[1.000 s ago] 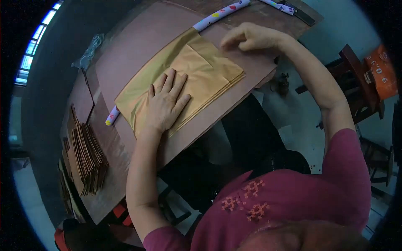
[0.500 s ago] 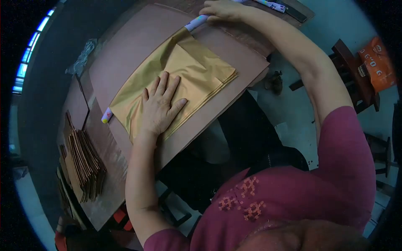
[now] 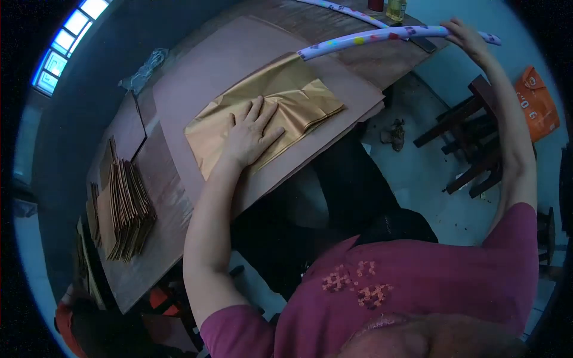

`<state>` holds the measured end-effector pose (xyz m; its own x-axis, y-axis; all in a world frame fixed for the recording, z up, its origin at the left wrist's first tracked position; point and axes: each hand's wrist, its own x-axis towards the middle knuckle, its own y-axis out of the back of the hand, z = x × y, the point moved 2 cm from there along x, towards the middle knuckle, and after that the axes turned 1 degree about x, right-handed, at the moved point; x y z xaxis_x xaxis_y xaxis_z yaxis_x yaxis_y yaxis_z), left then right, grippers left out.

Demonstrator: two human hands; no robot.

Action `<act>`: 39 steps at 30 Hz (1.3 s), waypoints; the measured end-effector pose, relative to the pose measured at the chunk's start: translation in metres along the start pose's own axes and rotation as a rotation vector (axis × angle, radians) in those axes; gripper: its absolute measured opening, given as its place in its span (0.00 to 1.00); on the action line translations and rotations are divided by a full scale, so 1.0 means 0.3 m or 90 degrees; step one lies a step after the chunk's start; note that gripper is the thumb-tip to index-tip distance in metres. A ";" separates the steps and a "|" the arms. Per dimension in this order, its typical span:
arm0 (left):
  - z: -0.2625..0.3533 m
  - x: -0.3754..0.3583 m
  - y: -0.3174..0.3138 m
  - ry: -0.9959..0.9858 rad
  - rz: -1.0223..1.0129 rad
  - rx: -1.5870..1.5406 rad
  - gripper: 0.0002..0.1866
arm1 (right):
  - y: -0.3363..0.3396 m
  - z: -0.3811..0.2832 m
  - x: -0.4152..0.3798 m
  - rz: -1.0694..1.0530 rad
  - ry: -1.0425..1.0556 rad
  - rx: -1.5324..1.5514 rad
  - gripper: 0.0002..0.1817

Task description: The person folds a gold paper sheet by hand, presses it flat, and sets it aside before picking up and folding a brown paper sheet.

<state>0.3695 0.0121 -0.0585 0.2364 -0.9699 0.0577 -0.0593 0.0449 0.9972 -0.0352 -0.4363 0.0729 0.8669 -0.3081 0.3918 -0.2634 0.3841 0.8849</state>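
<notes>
A stack of gold sheets (image 3: 298,89) lies on large brown boards (image 3: 197,71). My left hand (image 3: 249,134) presses flat on the gold sheets, its fingers spread. Up at the right, my right hand (image 3: 464,37) has its fingers wrapped round a long white tube (image 3: 373,39) with a colourful pattern. The tube bends slightly; its left end meets the upper corner of the gold sheets, and its right end sticks out past my hand. A second patterned tube (image 3: 340,8) lies behind it on the table.
Folded brown card pieces (image 3: 128,209) stand bunched at the left of the table (image 3: 170,173). Clear plastic (image 3: 145,68) lies at the upper left. A yellowish bottle (image 3: 396,9) is at the back. Wooden stools (image 3: 477,119) and an orange bag (image 3: 537,104) are at the right.
My right hand has moved right with the tube, whose left end has come out from the far left edge of the gold sheets. My left hand still lies on the sheets.
</notes>
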 end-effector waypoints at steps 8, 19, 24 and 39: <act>-0.013 0.012 -0.028 -0.002 -0.010 -0.008 0.40 | 0.219 0.206 -0.542 0.109 -0.240 -0.157 0.17; -0.023 0.021 -0.029 0.006 -0.031 -0.005 0.42 | 0.048 -0.924 -0.395 -0.051 -0.106 0.712 0.39; -0.068 0.030 -0.059 -0.017 0.107 -0.136 0.41 | 0.007 -1.151 -0.163 -0.120 -0.111 0.844 0.38; -0.085 0.025 -0.040 -0.078 0.258 -0.259 0.13 | -0.024 -1.418 -0.041 -0.154 -0.019 0.477 0.32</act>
<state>0.3967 0.0103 -0.0688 0.1572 -0.8757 0.4565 0.2607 0.4827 0.8361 0.1360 -0.0650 -0.0453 0.9277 -0.3355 0.1641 -0.2934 -0.3826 0.8761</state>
